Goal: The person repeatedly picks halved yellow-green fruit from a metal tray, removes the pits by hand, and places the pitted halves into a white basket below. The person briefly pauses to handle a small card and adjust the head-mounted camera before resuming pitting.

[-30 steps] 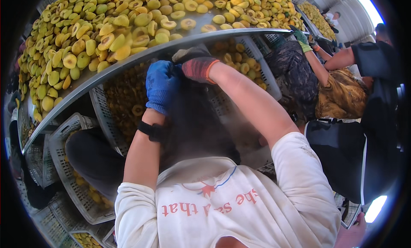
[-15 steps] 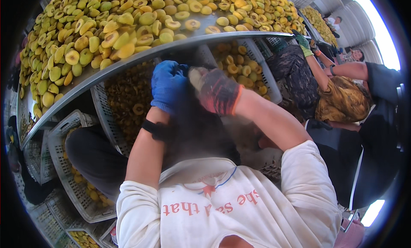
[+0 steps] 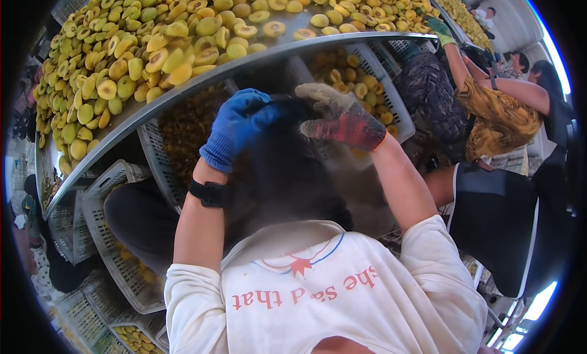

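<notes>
My left hand (image 3: 239, 125), in a blue knit glove, is raised over my dark-clothed lap with its fingers curled. Whatever it may hold is hidden. To its right, my right hand (image 3: 345, 115) wears a dusty beige and red glove, thumb and fingers spread, with nothing visible between them. A gap separates the two hands. Just beyond them, yellow-green fruit halves (image 3: 125, 87) lie heaped on a metal-edged table (image 3: 257, 55). Below its edge, a crate of brownish fruit pieces (image 3: 189, 118) is near my left hand, and a crate of yellow fruit (image 3: 361, 85) is behind my right.
A pale plastic crate (image 3: 101, 216) with fruit stands by my left knee, and more crates (image 3: 82, 305) are at the lower left. Close on my right, another person in a brown patterned top (image 3: 498, 118) reaches a green-gloved hand (image 3: 439, 30) to the table.
My hands were together, both closed; now the right has opened and moved away to the right. The left stays curled near its former place. The whole view has shifted slightly.
</notes>
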